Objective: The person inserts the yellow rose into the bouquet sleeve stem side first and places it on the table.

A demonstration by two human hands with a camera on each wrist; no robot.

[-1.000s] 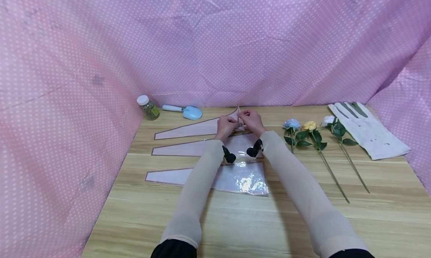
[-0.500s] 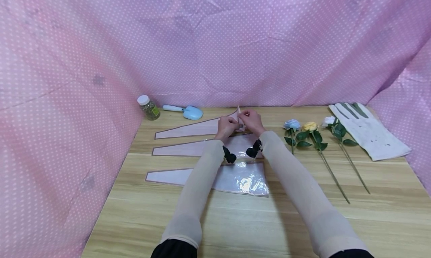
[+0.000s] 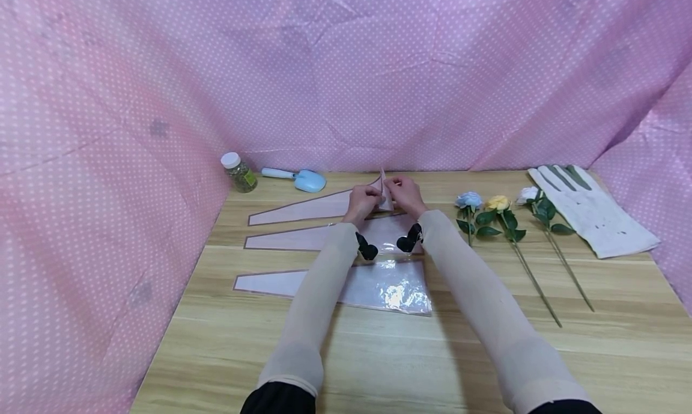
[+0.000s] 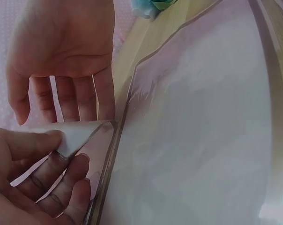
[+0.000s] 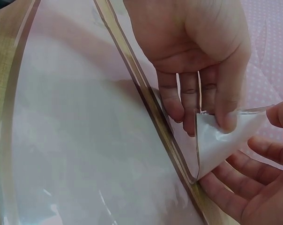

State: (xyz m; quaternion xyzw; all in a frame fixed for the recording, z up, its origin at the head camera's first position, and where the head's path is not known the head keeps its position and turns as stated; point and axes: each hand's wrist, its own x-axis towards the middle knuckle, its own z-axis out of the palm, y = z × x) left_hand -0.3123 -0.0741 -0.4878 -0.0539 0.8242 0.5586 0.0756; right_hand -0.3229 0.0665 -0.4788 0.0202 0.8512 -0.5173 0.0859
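Observation:
Three tapered flower sleeves with brown borders lie spaced one behind another on the wooden table. Both hands work at the wide end of the farthest flower sleeve (image 3: 303, 211), where a pale flap (image 5: 212, 145) stands up off the table. My left hand (image 3: 361, 205) pinches the flap, its thumb pressed on the pale face in both wrist views. From the other side my right hand (image 3: 406, 196) holds the flap's upper corner, thumb at the tip and fingers behind it. Closer to me are the middle flower sleeve (image 3: 292, 240) and the near, glossy flower sleeve (image 3: 378, 288).
On the right lie a blue rose (image 3: 468, 199), a yellow rose (image 3: 498, 202) and a white rose (image 3: 527, 193). A white glove (image 3: 605, 219) lies past them. At the back left are a lidded jar (image 3: 241, 178) and a blue trowel (image 3: 309, 181). Pink dotted cloth hangs behind.
The raised flap has spread, showing more of its pale face between the hands. My left hand has shifted slightly left; the other things have stayed put.

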